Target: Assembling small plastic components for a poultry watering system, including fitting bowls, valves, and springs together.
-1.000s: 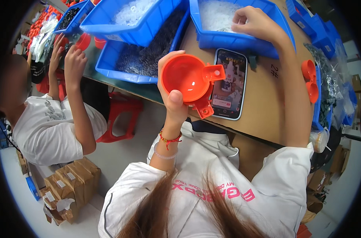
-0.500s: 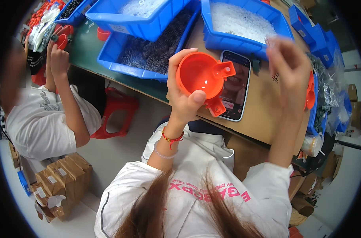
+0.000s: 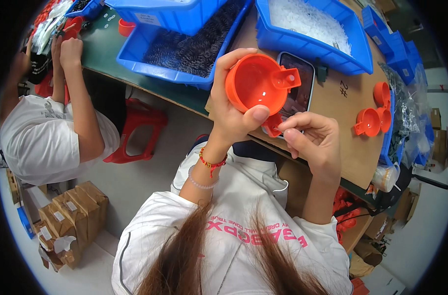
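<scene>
An orange-red plastic cup-shaped part [image 3: 248, 83] is gripped by my left hand [image 3: 228, 110], thumb on its near rim and fingers round its far left side. Two short arms stick out from the cup; a small whitish peg [image 3: 292, 77] shows on the upper one. At the lower arm, my right hand [image 3: 316, 140] pinches with thumb and forefinger. Whatever is between those fingertips is too small to make out. Beneath the cup a phone [image 3: 305, 91] lies on the brown board, partly hidden by the part and my hands.
Blue bins hold dark springs [image 3: 189, 54] and small white translucent pieces [image 3: 307, 22]. More orange-red parts [image 3: 369, 122] lie on the board's right side, near plastic bags [image 3: 416, 113]. At left a co-worker [image 3: 51, 132] sits near a red stool [image 3: 145, 128]. Wrapped packages [image 3: 76, 214] stand on the floor.
My right hand has come from beside the bin of white pieces down to the cup's lower arm. My left hand still holds the cup, now slightly farther right in view.
</scene>
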Motion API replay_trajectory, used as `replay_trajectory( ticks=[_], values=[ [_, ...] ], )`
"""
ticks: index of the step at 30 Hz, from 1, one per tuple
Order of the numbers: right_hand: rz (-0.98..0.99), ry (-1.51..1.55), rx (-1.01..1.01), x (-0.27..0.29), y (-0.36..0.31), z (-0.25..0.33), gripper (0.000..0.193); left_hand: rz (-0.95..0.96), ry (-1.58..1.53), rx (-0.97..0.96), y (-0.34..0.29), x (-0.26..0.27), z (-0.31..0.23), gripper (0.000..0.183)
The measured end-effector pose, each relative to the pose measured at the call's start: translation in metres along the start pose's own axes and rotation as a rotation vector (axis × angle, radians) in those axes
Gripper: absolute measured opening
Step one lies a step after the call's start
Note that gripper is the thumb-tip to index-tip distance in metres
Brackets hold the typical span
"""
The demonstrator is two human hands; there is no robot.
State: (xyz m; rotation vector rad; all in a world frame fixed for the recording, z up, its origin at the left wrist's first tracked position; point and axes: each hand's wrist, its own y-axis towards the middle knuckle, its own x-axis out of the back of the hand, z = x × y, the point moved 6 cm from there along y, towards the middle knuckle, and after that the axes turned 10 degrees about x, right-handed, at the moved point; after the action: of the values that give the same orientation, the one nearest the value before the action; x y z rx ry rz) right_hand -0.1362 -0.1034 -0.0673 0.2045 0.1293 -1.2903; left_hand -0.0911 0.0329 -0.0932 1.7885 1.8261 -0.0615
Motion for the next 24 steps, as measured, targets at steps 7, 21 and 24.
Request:
replay_trajectory(
  ticks=[7,21,24],
  values=[
    [0.031,-0.192,-0.028,-0.003,0.000,0.001,0.010,-0.015,0.006,-0.012,-0.002,0.002,0.001,0.078],
    [0.023,-0.019,-0.011,-0.037,0.021,0.009,0.023,-0.316,-0.137,-0.073,-0.007,0.013,-0.007,0.092],
    [0.104,-0.062,-0.012,-0.040,0.028,0.010,0.021,-0.356,-0.134,-0.110,-0.008,0.015,-0.007,0.082]
  ],
)
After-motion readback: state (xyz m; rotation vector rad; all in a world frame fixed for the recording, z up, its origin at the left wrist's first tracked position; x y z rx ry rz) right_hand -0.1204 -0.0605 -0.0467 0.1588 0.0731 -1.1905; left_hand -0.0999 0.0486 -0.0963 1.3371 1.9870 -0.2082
